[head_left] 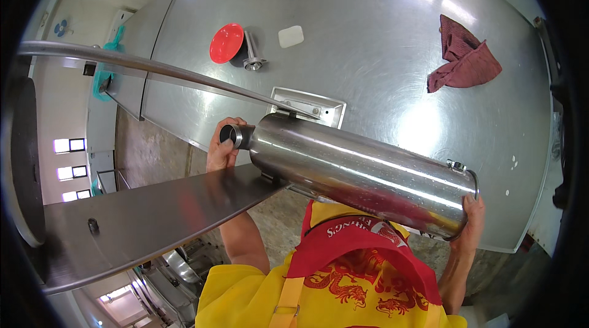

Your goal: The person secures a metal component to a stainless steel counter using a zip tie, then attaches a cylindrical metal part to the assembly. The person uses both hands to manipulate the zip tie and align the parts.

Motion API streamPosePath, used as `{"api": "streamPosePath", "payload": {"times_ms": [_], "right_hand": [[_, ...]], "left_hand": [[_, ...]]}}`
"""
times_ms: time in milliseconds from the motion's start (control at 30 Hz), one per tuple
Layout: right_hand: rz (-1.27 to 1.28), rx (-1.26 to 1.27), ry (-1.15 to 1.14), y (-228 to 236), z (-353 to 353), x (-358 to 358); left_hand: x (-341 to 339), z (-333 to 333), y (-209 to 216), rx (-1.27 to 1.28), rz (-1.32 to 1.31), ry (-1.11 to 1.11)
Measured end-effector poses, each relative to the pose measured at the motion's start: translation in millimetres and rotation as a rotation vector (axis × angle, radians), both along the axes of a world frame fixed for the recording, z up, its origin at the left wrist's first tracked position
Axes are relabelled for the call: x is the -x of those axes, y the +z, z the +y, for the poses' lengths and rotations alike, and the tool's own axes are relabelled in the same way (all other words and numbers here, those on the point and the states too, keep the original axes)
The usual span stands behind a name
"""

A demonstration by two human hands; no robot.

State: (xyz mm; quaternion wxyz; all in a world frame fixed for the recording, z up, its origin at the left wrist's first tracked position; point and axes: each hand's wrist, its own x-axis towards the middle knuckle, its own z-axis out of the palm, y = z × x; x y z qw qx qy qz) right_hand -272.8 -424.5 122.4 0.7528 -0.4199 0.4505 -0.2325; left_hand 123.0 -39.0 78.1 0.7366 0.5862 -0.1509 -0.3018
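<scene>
A long stainless-steel cylinder (362, 165) with a short threaded spout lies tilted across in front of me, wet with droplets. My left hand (222, 151) wraps round the spout (235, 136) at its left end, thumb by the opening. At the right end, my right hand (470, 221) grips the rim, near a wire clamp ring (475, 181). Its palm side is hidden. Left of the cylinder, a flat steel plate (159, 214) and a metal rod (156, 67) run close by, with a small bracket base (313, 104) behind.
On the steel table (362, 27) are a red bowl (226, 42), a flanged metal nozzle tube (252, 55), a white plastic scraper (291, 37) and a crumpled maroon cloth (463, 58). Metal pans (181, 266) show below the plate at lower left. A teal item (109, 70) stands at far left.
</scene>
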Motion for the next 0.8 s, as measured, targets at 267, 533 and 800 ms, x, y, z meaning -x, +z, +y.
{"api": "streamPosePath", "payload": {"times_ms": [267, 533, 800], "right_hand": [[0.074, -0.011, -0.046, 92.7, 22.6, -34.0], [0.088, 0.128, 0.009, 33.0, 11.5, -12.2], [-0.236, 0.324, 0.415, 140.5, 75.5, -22.7]], "left_hand": [[1.8, -6.5, -2.7, -0.233, 0.026, 0.329], [-2.0, 1.7, -14.4, -0.185, 0.026, 0.415], [-9.2, 4.2, -41.8, -0.199, 0.135, 0.594]]}}
